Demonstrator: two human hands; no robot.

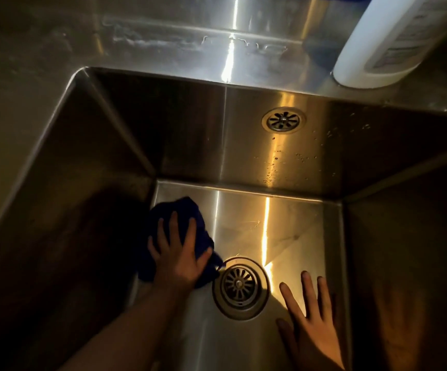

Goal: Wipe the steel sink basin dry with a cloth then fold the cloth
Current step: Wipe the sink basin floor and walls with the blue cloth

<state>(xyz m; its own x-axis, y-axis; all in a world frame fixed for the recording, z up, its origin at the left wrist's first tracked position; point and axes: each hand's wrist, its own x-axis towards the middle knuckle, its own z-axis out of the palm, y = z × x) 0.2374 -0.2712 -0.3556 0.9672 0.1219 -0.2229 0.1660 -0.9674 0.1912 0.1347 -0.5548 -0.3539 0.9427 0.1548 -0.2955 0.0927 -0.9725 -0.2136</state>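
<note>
Steel sink basin [243, 218], dimly lit: right hand [316, 330] lies flat, fingers spread, by the floor's right edge; left hand [177, 261], fingers splayed, presses the dark blue cloth [174, 210] near the far-left corner. Droplets [273, 167] on the far wall suggest wiping is unfinished, folding unstarted.
</note>
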